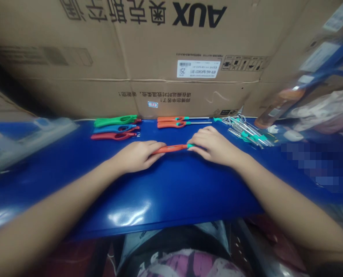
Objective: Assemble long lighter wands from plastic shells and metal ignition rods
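Observation:
Just above the blue table, my left hand [138, 156] is closed around the rear end of an orange stick-lighter handle [173, 148]. My right hand [213, 146] pinches the green collar [190, 146] at the handle's other end; any metal tube behind it is hidden by the fingers. Beyond my hands lie two orange stick lighters [169, 124] with metal tubes pointing right. To their left rest a green handle [110, 121], a blue handle [110, 129] and a red handle [107, 136]. A pile of metal lighter tubes with green collars [250, 132] lies past my right hand.
A large cardboard box [148, 57] with upside-down print stands along the table's back edge. At the right are a bottle with an orange-brown tint [279, 105] and blurred plastic bags [327, 109]. A translucent tray [35, 140] sits at the left. The blue table's [165, 200] front edge is near my body.

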`<state>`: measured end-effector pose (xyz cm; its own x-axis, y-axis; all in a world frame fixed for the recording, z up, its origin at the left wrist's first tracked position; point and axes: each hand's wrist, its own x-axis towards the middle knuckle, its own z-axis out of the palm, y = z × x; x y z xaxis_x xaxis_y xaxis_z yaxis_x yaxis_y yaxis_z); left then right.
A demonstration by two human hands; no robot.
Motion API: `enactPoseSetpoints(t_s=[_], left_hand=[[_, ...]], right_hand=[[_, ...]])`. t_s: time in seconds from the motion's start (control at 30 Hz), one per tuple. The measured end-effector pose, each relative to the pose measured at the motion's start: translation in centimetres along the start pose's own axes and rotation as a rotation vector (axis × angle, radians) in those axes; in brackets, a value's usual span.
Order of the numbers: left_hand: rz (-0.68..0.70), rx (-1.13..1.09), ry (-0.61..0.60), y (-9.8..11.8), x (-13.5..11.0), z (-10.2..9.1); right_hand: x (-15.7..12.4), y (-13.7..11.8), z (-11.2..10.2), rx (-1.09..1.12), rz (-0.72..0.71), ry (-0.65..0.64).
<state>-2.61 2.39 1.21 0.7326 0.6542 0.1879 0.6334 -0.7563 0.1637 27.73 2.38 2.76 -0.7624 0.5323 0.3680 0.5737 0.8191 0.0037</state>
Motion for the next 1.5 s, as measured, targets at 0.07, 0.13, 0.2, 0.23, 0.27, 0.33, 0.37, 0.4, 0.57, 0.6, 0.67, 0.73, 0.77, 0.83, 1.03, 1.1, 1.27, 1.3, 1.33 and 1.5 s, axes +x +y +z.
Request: enactPoseSetpoints(t_s=[0.07, 0.13, 0.2, 0.23, 0.27, 0.33, 0.37, 0.4, 0.57, 0.6, 0.67, 0.73, 0.77, 0.83, 1.03, 1.1, 1.27, 1.3, 1.33, 1.5], left_hand=[[-0.004, -0.013, -0.010, 0.4, 0.0, 0.2], [0.000, -0.045, -0.023, 0.7, 0.1, 0.1], [0.004, -0.107, -0.015, 0.8, 0.2, -0.1], [0.002, -0.147, -0.005, 0.8, 0.2, -0.3], [-0.006, -0.191, 0.004, 0.9, 0.3, -0.4], [-0.034, -0.275, 0.009, 1.0, 0.4, -0.6], [-0.047, -0.311, 0.002, 1.0, 0.4, -0.6], [-0.056, -0.342, -0.006, 1.1, 0.3, -0.6], [-0.063, -0.441, -0.020, 1.6, 0.2, -0.1], [-0.078, -0.479, -0.030, 1.7, 0.2, 0.1], [-0.128, -0.593, -0.080, 1.8, 0.3, 0.3], [-0.176, -0.695, -0.137, 1.9, 0.3, 0.4], [-0.185, -0.709, -0.151, 2.0, 0.4, 0.3], [-0.158, -0.632, -0.134, 2.1, 0.3, 0.2], [-0.014, -0.153, -0.019, 2.2, -0.2, 0.1], [-0.002, -0.058, 0.010, 2.1, -0.3, 0.2], [-0.030, 0.009, 0.139, 2.3, -0.1, 0.2], [-0.042, -0.031, 0.164, 2.4, 0.0, 0.1], [-0.052, -0.082, 0.187, 2.5, 0.1, 0.1], [-0.067, -0.211, 0.268, 2.0, 0.4, 0.3]], right_hand=[[0.2, -0.5, 0.6, 0.003, -0.016, -0.013], [0.3, -0.7, 0.9, 0.004, -0.015, -0.021], [0.3, -0.7, 1.0, 0.023, -0.009, -0.018], [0.2, -0.6, 1.0, 0.029, -0.009, -0.012], [0.2, -0.5, 0.9, 0.026, -0.013, -0.005], [0.1, -0.3, 0.8, -0.004, -0.033, 0.001], [0.1, -0.3, 0.7, -0.025, -0.047, -0.001], [0.1, -0.3, 0.7, -0.046, -0.061, -0.007], [0.1, -0.5, 0.9, -0.109, -0.115, -0.005], [0.1, -0.5, 1.0, -0.116, -0.125, 0.006], [0.1, -0.5, 1.1, -0.127, -0.148, 0.028], [0.1, -0.4, 1.1, -0.136, -0.167, 0.047], [0.1, -0.4, 1.1, -0.140, -0.175, 0.054], [0.1, -0.4, 1.2, -0.152, -0.188, 0.053], [0.1, -0.7, 1.7, -0.176, -0.180, 0.019], [0.2, -0.8, 1.7, -0.173, -0.153, 0.008], [0.1, -1.2, 0.6, -0.045, 0.067, -0.040], [0.0, -1.1, 0.2, -0.011, 0.118, -0.040], [-0.1, -0.9, -0.1, 0.015, 0.156, -0.034], [-0.6, 0.7, -1.0, 0.045, 0.218, 0.046]])
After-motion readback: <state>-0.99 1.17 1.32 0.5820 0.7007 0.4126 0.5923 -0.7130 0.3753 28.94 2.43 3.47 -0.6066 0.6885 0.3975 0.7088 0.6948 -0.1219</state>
